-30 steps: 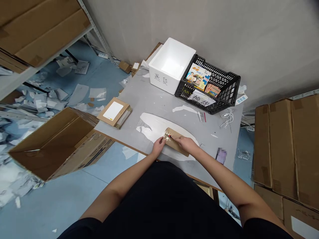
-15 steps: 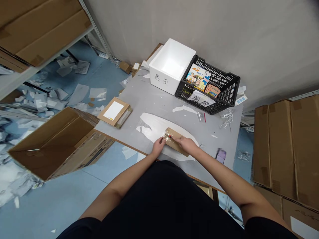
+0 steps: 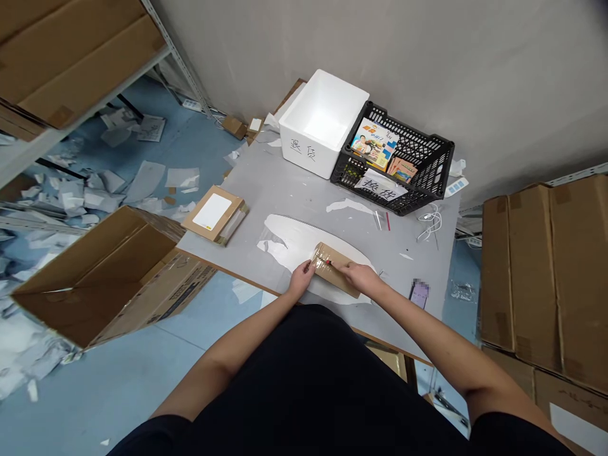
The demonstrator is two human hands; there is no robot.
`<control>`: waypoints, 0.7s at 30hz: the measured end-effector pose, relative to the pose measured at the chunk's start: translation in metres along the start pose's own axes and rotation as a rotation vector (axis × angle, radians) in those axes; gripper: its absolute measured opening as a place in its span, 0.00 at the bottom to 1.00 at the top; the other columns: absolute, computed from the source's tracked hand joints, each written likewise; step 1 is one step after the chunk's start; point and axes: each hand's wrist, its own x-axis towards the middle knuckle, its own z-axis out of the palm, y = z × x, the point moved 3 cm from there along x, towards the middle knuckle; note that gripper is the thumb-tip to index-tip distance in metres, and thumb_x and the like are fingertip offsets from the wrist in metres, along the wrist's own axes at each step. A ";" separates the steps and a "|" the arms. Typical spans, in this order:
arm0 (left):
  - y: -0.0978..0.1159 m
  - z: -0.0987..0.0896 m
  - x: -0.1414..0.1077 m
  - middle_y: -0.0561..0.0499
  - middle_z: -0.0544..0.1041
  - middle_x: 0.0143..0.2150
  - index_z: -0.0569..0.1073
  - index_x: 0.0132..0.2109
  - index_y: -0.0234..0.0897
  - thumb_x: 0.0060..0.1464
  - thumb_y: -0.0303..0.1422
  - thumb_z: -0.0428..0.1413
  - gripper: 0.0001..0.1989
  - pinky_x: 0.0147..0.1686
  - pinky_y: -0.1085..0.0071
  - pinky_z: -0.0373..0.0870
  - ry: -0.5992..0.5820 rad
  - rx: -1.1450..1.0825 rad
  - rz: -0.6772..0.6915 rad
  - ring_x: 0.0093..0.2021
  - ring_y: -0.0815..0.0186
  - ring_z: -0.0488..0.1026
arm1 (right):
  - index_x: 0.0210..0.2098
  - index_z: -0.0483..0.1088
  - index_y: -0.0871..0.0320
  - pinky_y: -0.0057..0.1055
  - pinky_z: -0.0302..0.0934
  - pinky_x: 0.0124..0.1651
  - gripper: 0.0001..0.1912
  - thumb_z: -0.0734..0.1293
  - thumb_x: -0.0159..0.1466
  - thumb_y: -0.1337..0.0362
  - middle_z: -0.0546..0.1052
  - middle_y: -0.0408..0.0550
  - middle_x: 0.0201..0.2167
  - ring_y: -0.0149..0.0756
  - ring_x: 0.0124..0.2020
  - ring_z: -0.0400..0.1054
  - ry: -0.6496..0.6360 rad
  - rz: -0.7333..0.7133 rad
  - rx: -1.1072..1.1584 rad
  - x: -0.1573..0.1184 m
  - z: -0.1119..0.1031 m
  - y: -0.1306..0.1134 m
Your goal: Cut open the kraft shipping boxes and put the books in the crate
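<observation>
From my feed, the grey work table [image 3: 304, 196] fills the middle of the view, with a concrete wall along 12 o'clock. A steel shelf holding cartons [image 3: 76, 57] sits at 10 o'clock, an open cardboard box [image 3: 99, 285] at 9 o'clock, and stacked sealed cartons [image 3: 536, 272] at 3 o'clock. Paper scraps [image 3: 90, 196] litter the blue floor on the left.

At the table's far edge, a white foam box [image 3: 323, 123] stands touching a black plastic crate [image 3: 444, 155], which holds colourful booklets [image 3: 370, 142]. A flat cardboard mailer [image 3: 213, 215] lies at 10 o'clock from my hands.

The taped brown parcel [image 3: 335, 271] lies on a white sheet [image 3: 289, 244] near the table's near edge, just below centre. Its long axis runs from 10 o'clock to 4 o'clock. My left hand [image 3: 301, 278] has its fingers curled onto the parcel's 10 o'clock end, apparently pinching it. My right hand [image 3: 361, 277] presses on top, fingers together, not spread. A tiny red mark [image 3: 327, 261] shows between them; I cannot tell what it is.
</observation>
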 end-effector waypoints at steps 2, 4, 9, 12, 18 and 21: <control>0.001 0.002 0.000 0.42 0.74 0.56 0.73 0.55 0.35 0.57 0.43 0.53 0.23 0.57 0.62 0.64 0.007 0.023 -0.007 0.55 0.57 0.71 | 0.69 0.42 0.36 0.28 0.55 0.35 0.31 0.52 0.69 0.65 0.73 0.49 0.42 0.36 0.35 0.69 -0.013 0.010 0.001 -0.003 0.000 0.003; 0.001 0.004 0.000 0.41 0.74 0.56 0.73 0.55 0.34 0.57 0.43 0.53 0.23 0.57 0.61 0.64 0.013 0.039 -0.005 0.55 0.56 0.71 | 0.68 0.44 0.37 0.28 0.55 0.35 0.30 0.52 0.69 0.65 0.73 0.49 0.43 0.36 0.35 0.69 -0.023 0.012 0.007 -0.008 0.002 0.006; 0.001 0.005 -0.001 0.40 0.74 0.56 0.73 0.55 0.33 0.58 0.44 0.52 0.24 0.57 0.59 0.63 0.020 0.059 0.013 0.55 0.55 0.71 | 0.68 0.46 0.40 0.29 0.56 0.37 0.29 0.52 0.70 0.64 0.74 0.49 0.41 0.38 0.38 0.69 -0.008 0.022 0.013 -0.024 0.009 0.012; 0.001 0.005 -0.001 0.41 0.74 0.56 0.73 0.55 0.34 0.58 0.44 0.52 0.24 0.57 0.60 0.63 0.021 0.059 0.017 0.56 0.55 0.71 | 0.68 0.46 0.41 0.29 0.56 0.38 0.29 0.52 0.70 0.65 0.74 0.49 0.42 0.39 0.39 0.69 -0.002 0.034 0.030 -0.032 0.015 0.014; 0.004 0.005 -0.002 0.44 0.76 0.53 0.75 0.52 0.36 0.57 0.43 0.53 0.21 0.57 0.61 0.63 0.023 0.037 -0.007 0.56 0.55 0.70 | 0.69 0.45 0.41 0.29 0.57 0.36 0.32 0.53 0.68 0.69 0.74 0.51 0.42 0.37 0.36 0.70 -0.035 0.068 -0.007 -0.058 0.032 0.031; 0.006 0.005 -0.002 0.43 0.76 0.53 0.75 0.52 0.35 0.57 0.42 0.52 0.21 0.57 0.61 0.63 0.019 0.036 -0.003 0.55 0.56 0.71 | 0.69 0.44 0.41 0.28 0.57 0.35 0.33 0.53 0.67 0.71 0.74 0.51 0.40 0.37 0.35 0.71 -0.055 0.100 -0.030 -0.076 0.045 0.044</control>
